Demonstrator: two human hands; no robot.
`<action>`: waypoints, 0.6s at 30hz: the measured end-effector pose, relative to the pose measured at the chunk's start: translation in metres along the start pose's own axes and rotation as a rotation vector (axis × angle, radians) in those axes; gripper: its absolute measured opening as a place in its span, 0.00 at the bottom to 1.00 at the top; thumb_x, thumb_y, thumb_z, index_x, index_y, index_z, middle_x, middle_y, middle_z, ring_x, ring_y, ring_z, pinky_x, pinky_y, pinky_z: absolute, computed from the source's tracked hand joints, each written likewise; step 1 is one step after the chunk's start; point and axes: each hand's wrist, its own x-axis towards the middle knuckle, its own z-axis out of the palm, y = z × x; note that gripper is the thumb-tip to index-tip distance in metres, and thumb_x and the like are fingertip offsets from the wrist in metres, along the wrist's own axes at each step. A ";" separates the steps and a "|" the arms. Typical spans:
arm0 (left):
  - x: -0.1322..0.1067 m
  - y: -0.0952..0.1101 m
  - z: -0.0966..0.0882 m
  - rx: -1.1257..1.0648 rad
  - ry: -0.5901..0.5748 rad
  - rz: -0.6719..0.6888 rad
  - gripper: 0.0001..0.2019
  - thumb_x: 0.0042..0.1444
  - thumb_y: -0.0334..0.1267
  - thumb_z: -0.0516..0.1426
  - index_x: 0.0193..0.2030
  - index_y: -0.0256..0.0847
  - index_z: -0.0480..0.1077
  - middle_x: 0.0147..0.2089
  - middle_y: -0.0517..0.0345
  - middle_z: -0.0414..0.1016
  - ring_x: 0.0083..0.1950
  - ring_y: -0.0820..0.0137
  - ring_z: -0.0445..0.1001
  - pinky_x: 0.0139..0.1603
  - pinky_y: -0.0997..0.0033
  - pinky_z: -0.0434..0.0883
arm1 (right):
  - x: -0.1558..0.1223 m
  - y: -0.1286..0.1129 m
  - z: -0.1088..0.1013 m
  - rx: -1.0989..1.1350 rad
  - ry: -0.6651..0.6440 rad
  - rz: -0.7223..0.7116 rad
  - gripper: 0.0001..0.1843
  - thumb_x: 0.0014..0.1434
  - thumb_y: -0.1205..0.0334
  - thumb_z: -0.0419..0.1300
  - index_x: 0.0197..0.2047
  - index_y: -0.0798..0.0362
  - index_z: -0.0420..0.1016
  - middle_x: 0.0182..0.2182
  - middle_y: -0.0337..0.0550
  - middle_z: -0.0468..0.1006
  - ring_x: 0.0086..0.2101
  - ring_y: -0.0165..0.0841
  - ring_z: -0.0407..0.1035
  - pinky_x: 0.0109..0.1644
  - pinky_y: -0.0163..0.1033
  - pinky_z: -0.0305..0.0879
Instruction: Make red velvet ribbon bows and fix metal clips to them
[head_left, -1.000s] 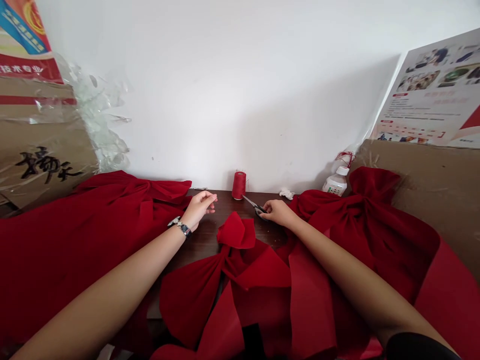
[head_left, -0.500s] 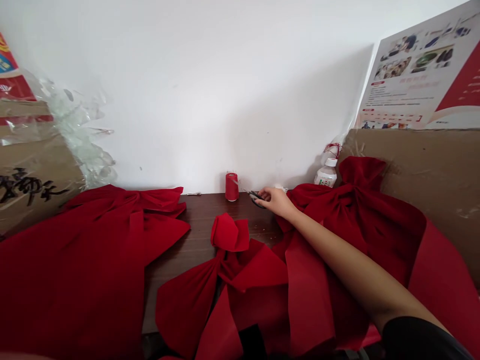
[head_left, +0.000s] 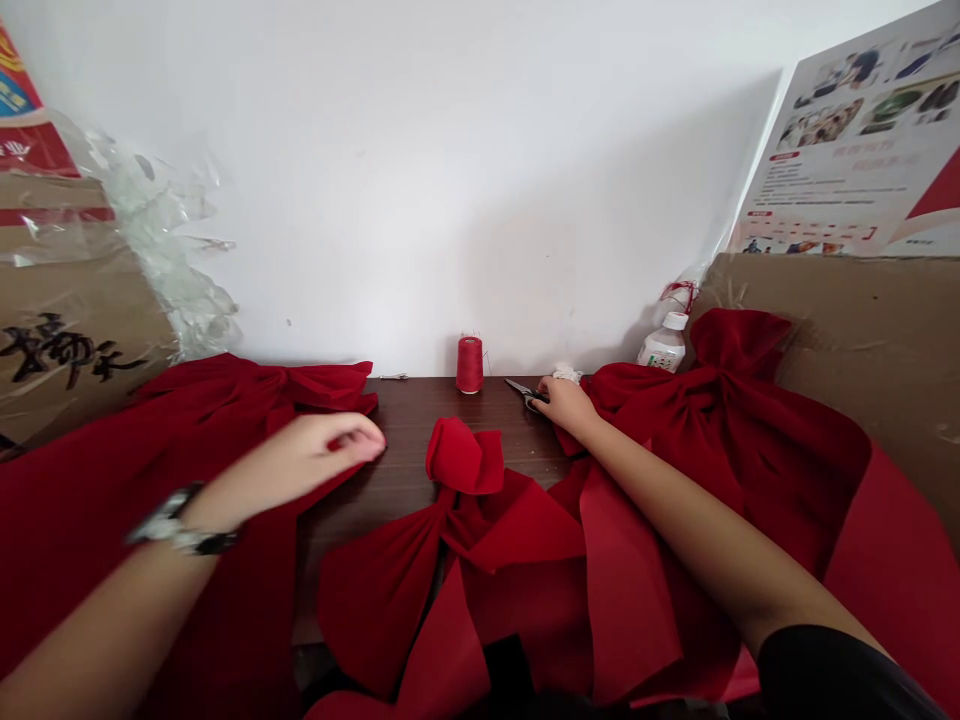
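Note:
On the dark table near the wall, my right hand [head_left: 566,405] is closed around the handles of small scissors [head_left: 526,393]. Their blades point left, toward a cone of red thread [head_left: 470,365] with thin pins or needles sticking up from its top. My left hand [head_left: 326,448], slightly blurred, is over the left red fabric bow [head_left: 225,430]. Its fingers are curled and the tips meet the thumb; anything between them is too small to make out. A smaller red bow [head_left: 454,458] lies in front of me, between my arms.
A large red bow [head_left: 739,385] rests on the right, beside a white-capped bottle [head_left: 664,343]. Cardboard boxes [head_left: 847,340] flank the table, the left one with clear plastic wrap [head_left: 187,290]. By the wall are a small metallic item [head_left: 393,377] and a white crumpled bit [head_left: 566,371].
My left hand has come in from the lower left, over the left bow. My right hand and the scissors are lower and a little further right, away from the thread cone.

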 end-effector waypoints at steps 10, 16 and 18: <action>0.051 0.017 0.091 0.296 -0.227 0.023 0.28 0.41 0.62 0.61 0.12 0.42 0.58 0.12 0.61 0.59 0.13 0.74 0.54 0.19 0.71 0.47 | -0.007 -0.016 -0.012 -0.013 0.031 -0.131 0.09 0.58 0.68 0.54 0.37 0.56 0.75 0.39 0.51 0.79 0.40 0.38 0.71 0.41 0.36 0.60; 0.052 0.033 0.091 0.291 -0.347 0.069 0.15 0.38 0.47 0.65 0.18 0.42 0.64 0.20 0.60 0.71 0.20 0.69 0.65 0.21 0.71 0.53 | -0.014 -0.031 -0.022 0.051 0.079 -0.215 0.09 0.59 0.67 0.53 0.37 0.54 0.75 0.37 0.47 0.79 0.39 0.36 0.70 0.39 0.35 0.59; 0.052 0.035 0.087 0.292 -0.278 0.091 0.08 0.40 0.40 0.62 0.21 0.42 0.67 0.23 0.59 0.73 0.23 0.68 0.67 0.23 0.71 0.56 | -0.015 -0.034 -0.024 0.076 0.094 -0.224 0.09 0.59 0.67 0.53 0.38 0.54 0.75 0.37 0.48 0.79 0.39 0.36 0.70 0.39 0.35 0.59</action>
